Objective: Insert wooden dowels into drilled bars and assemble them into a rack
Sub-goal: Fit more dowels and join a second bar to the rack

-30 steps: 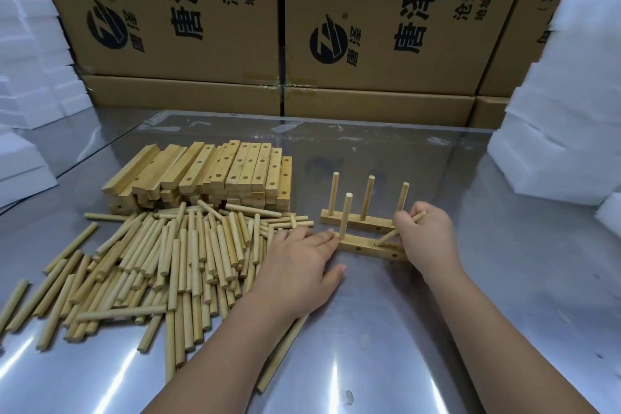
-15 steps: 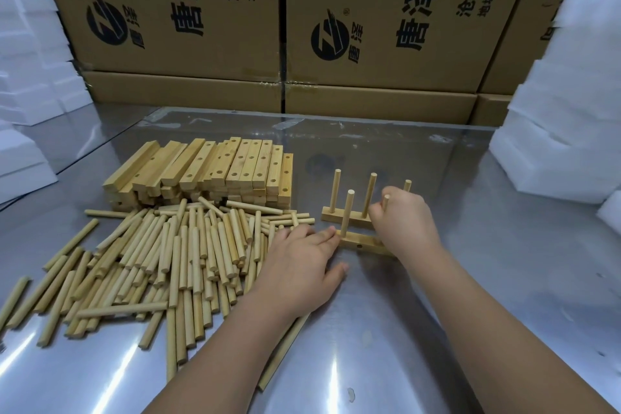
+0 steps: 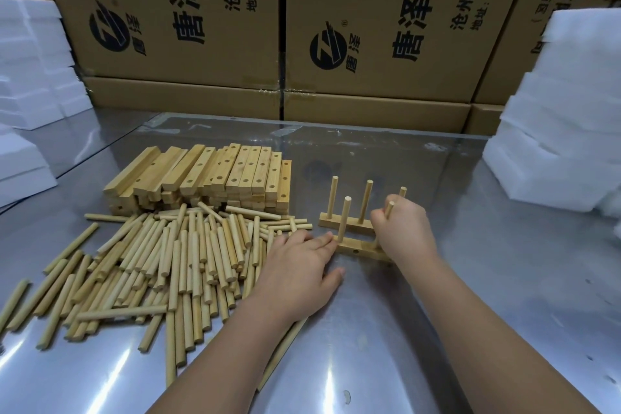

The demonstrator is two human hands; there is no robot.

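- Head view: the right hand [image 3: 403,232] has its fingers curled round one dowel [image 3: 389,208]. It holds the dowel upright over the right end of the near bar [image 3: 356,250], with the tip poking out above the fist. The hand hides the dowel's foot, so I cannot tell whether it sits in a hole.
- Just left of that grip, the near bar lies flat on the table [image 3: 470,279]. A standing dowel [image 3: 344,222] rises near its left end, and a drilled hole shows on its near face.
- Just behind the grip, the far bar [image 3: 346,222] lies parallel to the near bar and carries three upright dowels [image 3: 365,202]. The rightmost one peeks out beyond the knuckles.
- Left of the grip, the left hand [image 3: 299,269] lies palm down on the table. Its fingers are straight and its fingertips touch the near bar's left end. It holds nothing.
- Farther left of the grip, past the left hand, loose dowels [image 3: 168,262] lie in a wide heap.
- Behind that heap, well left of the grip, a stack of drilled bars [image 3: 218,178] lies in rows.
- Nearer the person than the grip, a long thin strip [image 3: 285,353] of wood runs under the left forearm.
- Far behind the grip, cardboard boxes [image 3: 369,27] printed with black characters line the back of the table.
- White foam blocks [image 3: 554,144] are piled to the right of the grip, and more stand at the far left.
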